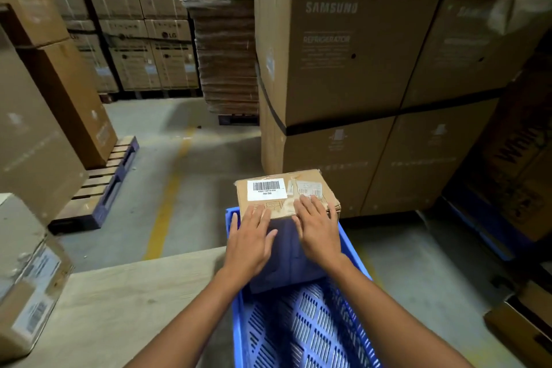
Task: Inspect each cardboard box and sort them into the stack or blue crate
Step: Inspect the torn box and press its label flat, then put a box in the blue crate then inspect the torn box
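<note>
Inside blue crate (pixel 238 320): 1 cardbd box (pixel 283 207)

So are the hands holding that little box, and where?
Not gripped. The left hand and right hand lie flat, fingers straight, on top of the small cardboard box near its closer edge, at the far end of the blue crate.

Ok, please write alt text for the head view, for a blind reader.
The left hand and right hand lie flat on a small barcode-labelled cardboard box at the far end of a blue crate; large appliance cartons stand behind.
</note>
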The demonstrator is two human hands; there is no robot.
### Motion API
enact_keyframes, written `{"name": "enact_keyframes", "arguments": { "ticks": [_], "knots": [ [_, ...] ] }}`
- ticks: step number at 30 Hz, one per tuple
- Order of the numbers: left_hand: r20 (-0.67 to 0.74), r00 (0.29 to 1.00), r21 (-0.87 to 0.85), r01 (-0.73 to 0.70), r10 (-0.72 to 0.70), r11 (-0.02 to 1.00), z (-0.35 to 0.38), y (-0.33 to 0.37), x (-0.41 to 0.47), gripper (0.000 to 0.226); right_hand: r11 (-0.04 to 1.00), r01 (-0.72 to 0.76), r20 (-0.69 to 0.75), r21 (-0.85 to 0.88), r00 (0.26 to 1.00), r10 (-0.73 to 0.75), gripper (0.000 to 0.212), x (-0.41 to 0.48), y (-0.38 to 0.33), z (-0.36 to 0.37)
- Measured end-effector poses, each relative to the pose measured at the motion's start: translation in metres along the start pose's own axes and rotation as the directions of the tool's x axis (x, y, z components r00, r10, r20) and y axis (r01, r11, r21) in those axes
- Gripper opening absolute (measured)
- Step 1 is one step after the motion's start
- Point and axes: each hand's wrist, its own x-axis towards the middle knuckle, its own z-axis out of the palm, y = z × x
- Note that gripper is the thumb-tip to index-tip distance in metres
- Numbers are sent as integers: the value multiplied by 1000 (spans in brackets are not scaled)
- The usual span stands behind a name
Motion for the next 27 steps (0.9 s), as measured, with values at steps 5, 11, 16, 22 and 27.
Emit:
{"name": "enact_keyframes", "arguments": {
  "ticks": [5,11,16,22,27],
  "knots": [
    [-117,987,-193,-127,106,973,-47,14,4,77,976,-96,-43,193,993,106,58,-9,-20,-49],
    [-478,846,-401,-449,236,798,-147,54,-10,57,946,-19,-442,324,881,168,63,-52,-69,-148],
    [-620,717,-437,-654,320,618,-193,91,-61,51,967,-88,-622,239,751,222,63,-126,-108,-217],
    [-657,571,-409,-819,493,403,-199,152,-134,50,936,-321,-642,142,690,334,65,-243,-124,-259],
    [-610,530,-543,-821,589,177,-185,221,-215,50,820,-559,-687,120,550,475,61,-360,-121,-288]
  ]
}}
